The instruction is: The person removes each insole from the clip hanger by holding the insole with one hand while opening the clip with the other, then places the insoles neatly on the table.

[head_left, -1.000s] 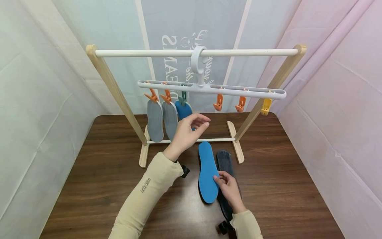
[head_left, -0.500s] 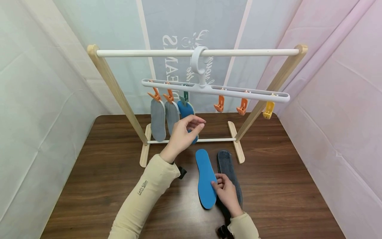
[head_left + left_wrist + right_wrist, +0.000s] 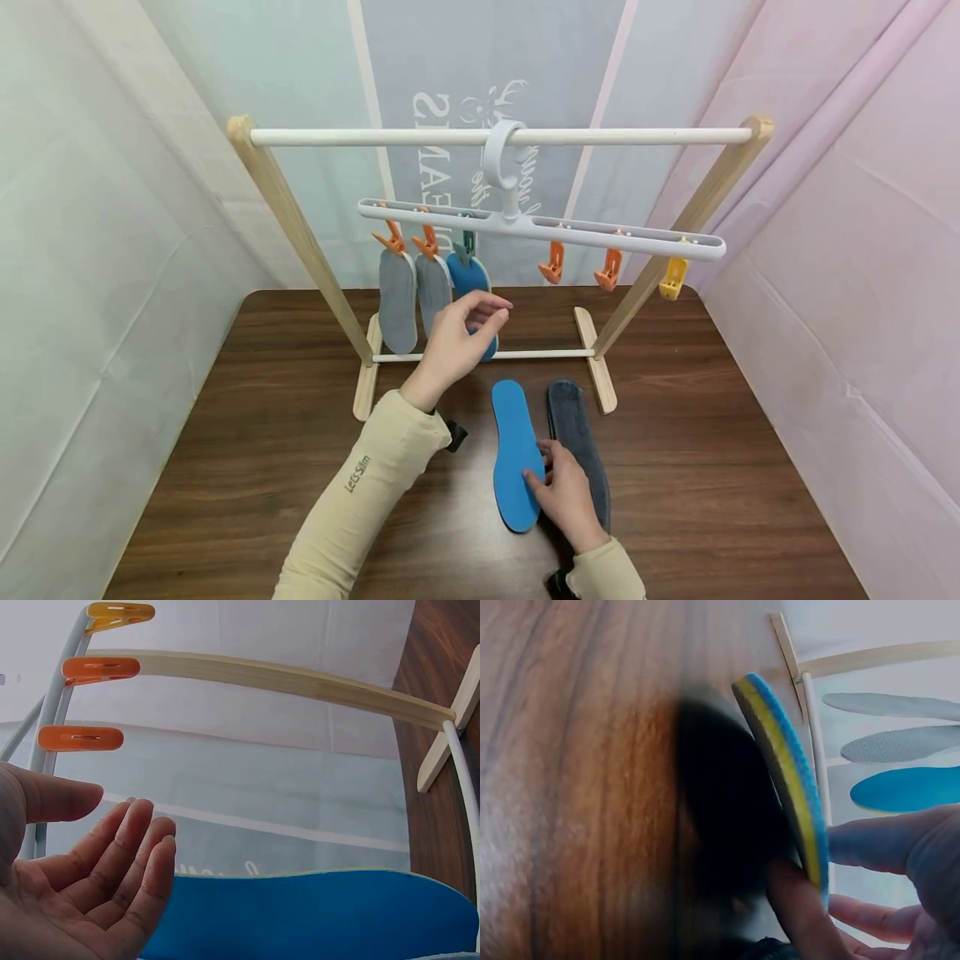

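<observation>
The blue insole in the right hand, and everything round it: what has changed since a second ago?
The blue insole and right hand have moved down the head view, away from the hanger. The left hand has shifted slightly left. Nothing was newly grasped or released; three insoles stay clipped up.

I receive the head view bright and softly lit, with pale glare on the surface (image 3: 450, 533) toward six o'clock; my right wrist view blurs toward nine o'clock.
</observation>
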